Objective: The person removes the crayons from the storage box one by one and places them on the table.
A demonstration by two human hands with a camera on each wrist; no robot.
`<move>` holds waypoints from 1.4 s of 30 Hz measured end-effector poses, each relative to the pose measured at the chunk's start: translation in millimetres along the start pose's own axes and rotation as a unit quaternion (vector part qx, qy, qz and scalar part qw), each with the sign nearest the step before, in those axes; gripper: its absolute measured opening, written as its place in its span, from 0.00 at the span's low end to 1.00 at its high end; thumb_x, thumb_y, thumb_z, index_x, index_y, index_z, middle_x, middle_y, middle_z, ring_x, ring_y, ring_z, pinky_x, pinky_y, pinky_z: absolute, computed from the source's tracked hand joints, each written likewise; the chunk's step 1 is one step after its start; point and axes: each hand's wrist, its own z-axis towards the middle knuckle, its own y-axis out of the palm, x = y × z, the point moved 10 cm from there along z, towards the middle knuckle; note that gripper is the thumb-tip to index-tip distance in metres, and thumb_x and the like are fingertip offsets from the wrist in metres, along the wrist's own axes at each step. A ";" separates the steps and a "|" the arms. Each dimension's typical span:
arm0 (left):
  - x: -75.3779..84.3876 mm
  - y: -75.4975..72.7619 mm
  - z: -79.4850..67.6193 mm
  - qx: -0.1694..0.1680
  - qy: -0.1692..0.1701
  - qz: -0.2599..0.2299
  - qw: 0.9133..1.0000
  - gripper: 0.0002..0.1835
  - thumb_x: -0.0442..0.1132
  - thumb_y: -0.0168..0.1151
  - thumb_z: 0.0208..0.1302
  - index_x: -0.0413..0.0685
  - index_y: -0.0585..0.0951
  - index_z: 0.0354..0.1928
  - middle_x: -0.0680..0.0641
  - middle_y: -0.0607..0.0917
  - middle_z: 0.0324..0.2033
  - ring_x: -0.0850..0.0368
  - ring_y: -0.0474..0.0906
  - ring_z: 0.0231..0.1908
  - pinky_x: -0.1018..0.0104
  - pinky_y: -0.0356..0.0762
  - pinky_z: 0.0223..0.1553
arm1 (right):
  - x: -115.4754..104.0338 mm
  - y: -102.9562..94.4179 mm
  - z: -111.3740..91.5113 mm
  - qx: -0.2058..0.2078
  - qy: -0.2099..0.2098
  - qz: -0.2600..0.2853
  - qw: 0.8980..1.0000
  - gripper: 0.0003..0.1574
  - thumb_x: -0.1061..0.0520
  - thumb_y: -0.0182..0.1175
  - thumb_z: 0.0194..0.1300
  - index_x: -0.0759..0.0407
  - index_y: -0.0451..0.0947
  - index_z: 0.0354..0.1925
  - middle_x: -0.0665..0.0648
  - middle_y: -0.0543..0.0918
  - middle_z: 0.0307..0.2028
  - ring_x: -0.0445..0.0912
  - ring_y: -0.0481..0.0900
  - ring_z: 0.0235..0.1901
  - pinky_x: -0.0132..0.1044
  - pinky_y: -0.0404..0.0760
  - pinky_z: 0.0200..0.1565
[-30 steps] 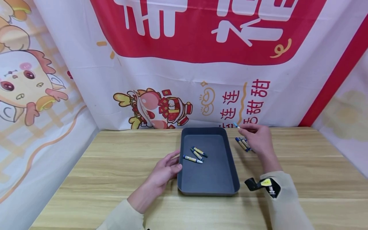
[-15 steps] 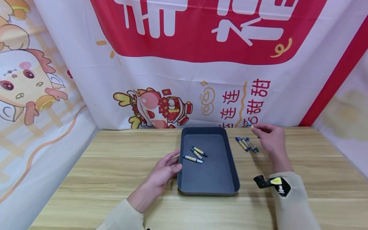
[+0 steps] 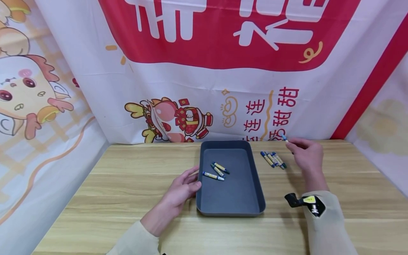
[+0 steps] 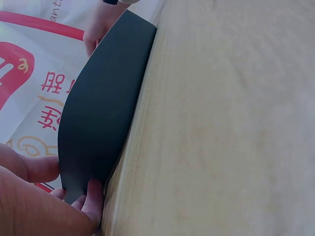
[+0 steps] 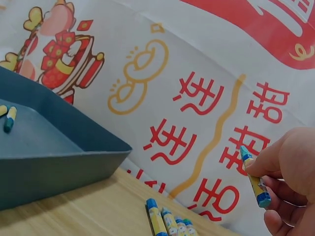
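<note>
A dark grey rectangular tray [image 3: 236, 202] stands on the wooden table, with three crayons [image 3: 218, 172] lying near its left side. My left hand [image 3: 180, 191] rests against the tray's left wall, fingers and thumb touching it; in the left wrist view that wall [image 4: 103, 98] is seen from outside. Between thumb and fingertips my right hand [image 3: 309, 156] pinches a light-blue-tipped crayon [image 5: 257, 184] with a yellow and blue wrapper, raised above the table. Several more crayons [image 3: 273, 160] lie side by side right of the tray, just left of that hand.
Behind the table hangs a white and red printed cloth [image 3: 178, 81], close to the right hand. A side cloth [image 3: 63, 170] borders the table's left. Bare wood [image 3: 134, 180] shows left of the tray. A black strap device [image 3: 313, 205] sits on the right sleeve.
My right hand has moved to the right with the crayon, away from the tray, uncovering more of the crayon group. The left hand and tray stay put.
</note>
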 end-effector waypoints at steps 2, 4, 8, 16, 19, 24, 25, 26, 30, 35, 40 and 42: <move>-0.1 -0.2 0.2 0.000 -0.002 0.001 1.000 0.34 0.29 0.58 0.76 0.52 0.66 0.81 0.33 0.69 0.78 0.38 0.77 0.70 0.42 0.73 0.73 | 3.7 0.1 0.7 0.000 0.007 -0.008 1.000 0.25 0.46 0.67 0.74 0.52 0.85 0.64 0.40 0.83 0.45 0.36 0.77 0.44 0.27 0.80 0.42; 0.0 -0.2 0.1 0.000 -0.003 0.002 1.000 0.34 0.29 0.58 0.76 0.53 0.66 0.81 0.33 0.69 0.78 0.38 0.77 0.70 0.42 0.73 0.73 | 7.8 0.7 2.6 0.000 0.011 -0.012 1.000 0.25 0.45 0.67 0.74 0.52 0.85 0.64 0.39 0.84 0.43 0.36 0.77 0.44 0.28 0.79 0.42; 0.6 0.1 -0.6 -0.002 -0.003 0.002 1.000 0.34 0.29 0.58 0.76 0.52 0.66 0.81 0.33 0.69 0.78 0.38 0.77 0.70 0.42 0.73 0.72 | 18.0 4.9 6.5 -0.008 0.016 -0.024 1.000 0.24 0.46 0.67 0.73 0.53 0.86 0.63 0.36 0.84 0.38 0.37 0.77 0.45 0.29 0.78 0.43; 0.2 0.1 -1.1 0.000 -0.009 0.003 1.000 0.33 0.30 0.57 0.77 0.53 0.66 0.81 0.34 0.69 0.78 0.38 0.77 0.70 0.42 0.72 0.73 | 39.4 18.6 5.8 -0.047 0.040 -0.036 0.997 0.25 0.47 0.64 0.76 0.54 0.82 0.66 0.62 0.83 0.66 0.51 0.76 0.63 0.36 0.74 0.52; 0.3 0.1 -1.3 0.000 -0.009 0.002 1.000 0.33 0.30 0.58 0.77 0.53 0.66 0.81 0.34 0.69 0.78 0.38 0.77 0.70 0.42 0.73 0.73 | 41.5 20.9 4.9 -0.047 0.038 -0.039 0.997 0.24 0.50 0.64 0.76 0.55 0.83 0.66 0.63 0.83 0.66 0.52 0.77 0.63 0.36 0.75 0.51; 0.4 0.0 -1.2 -0.002 -0.008 0.001 1.000 0.33 0.30 0.57 0.77 0.53 0.66 0.81 0.34 0.69 0.78 0.38 0.78 0.70 0.42 0.73 0.72 | 41.9 23.0 4.4 -0.043 0.030 -0.050 0.997 0.24 0.50 0.65 0.75 0.55 0.84 0.64 0.64 0.85 0.64 0.51 0.78 0.60 0.36 0.75 0.48; 0.5 0.0 -1.2 -0.002 -0.008 0.001 1.000 0.33 0.30 0.57 0.77 0.53 0.66 0.81 0.34 0.69 0.78 0.38 0.78 0.70 0.42 0.73 0.72 | 41.7 23.4 4.4 -0.043 0.028 -0.053 0.997 0.24 0.50 0.65 0.75 0.56 0.84 0.64 0.64 0.85 0.64 0.51 0.78 0.60 0.36 0.74 0.48; 0.5 0.1 -1.3 -0.002 -0.008 0.001 1.000 0.33 0.30 0.57 0.77 0.53 0.66 0.81 0.34 0.69 0.78 0.38 0.78 0.70 0.43 0.73 0.72 | 41.7 23.9 4.5 -0.043 0.027 -0.054 0.997 0.24 0.50 0.65 0.75 0.56 0.84 0.64 0.65 0.85 0.64 0.52 0.78 0.60 0.36 0.74 0.48; 0.5 -0.1 -1.4 -0.002 -0.009 0.000 1.000 0.33 0.30 0.58 0.77 0.54 0.66 0.81 0.34 0.69 0.78 0.38 0.77 0.70 0.43 0.73 0.72 | 42.7 26.4 5.0 -0.049 0.031 -0.060 0.996 0.23 0.50 0.63 0.76 0.57 0.84 0.64 0.65 0.84 0.64 0.53 0.77 0.61 0.37 0.73 0.48; 0.7 -0.2 -2.1 0.000 -0.013 0.001 1.000 0.33 0.30 0.58 0.77 0.54 0.67 0.81 0.35 0.69 0.78 0.38 0.77 0.70 0.42 0.73 0.73 | 42.9 28.0 5.3 -0.052 0.031 -0.068 0.996 0.23 0.49 0.63 0.77 0.57 0.84 0.64 0.66 0.84 0.64 0.54 0.77 0.60 0.38 0.73 0.48; -0.2 -0.2 -1.4 -0.001 -0.016 0.001 1.000 0.33 0.30 0.57 0.77 0.55 0.66 0.81 0.35 0.69 0.78 0.38 0.77 0.70 0.42 0.72 0.73 | 44.1 28.0 5.8 -0.053 0.028 -0.079 0.995 0.23 0.49 0.64 0.76 0.58 0.84 0.63 0.67 0.84 0.64 0.56 0.78 0.61 0.38 0.73 0.48; -1.0 -0.3 -1.0 -0.001 -0.018 0.001 1.000 0.33 0.31 0.57 0.77 0.55 0.67 0.81 0.35 0.69 0.78 0.39 0.77 0.70 0.42 0.72 0.73 | 44.7 28.2 5.6 -0.051 0.027 -0.086 0.995 0.23 0.50 0.64 0.76 0.58 0.84 0.63 0.67 0.84 0.64 0.56 0.78 0.62 0.39 0.73 0.49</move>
